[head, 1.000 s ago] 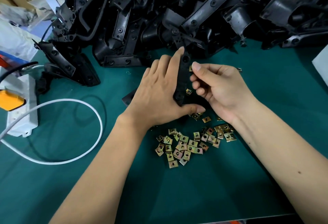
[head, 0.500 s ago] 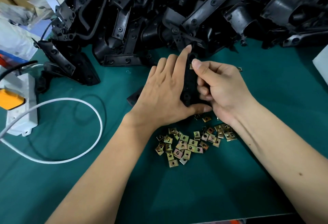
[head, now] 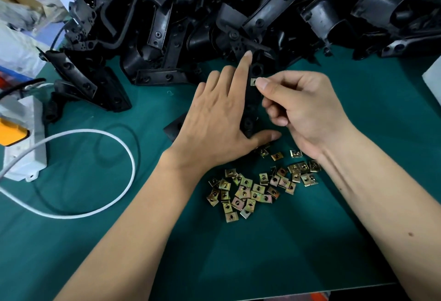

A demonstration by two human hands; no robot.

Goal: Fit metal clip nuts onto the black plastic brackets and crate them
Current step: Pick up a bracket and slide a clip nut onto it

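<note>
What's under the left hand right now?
The left hand holds a black bracket on the green mat; one corner pokes out. The middle of the bracket is covered.

One camera sits on the person's head and looks forward and down, close over the left hand and right hand in the middle, with the green table below and the black bracket pile across the top.
</note>
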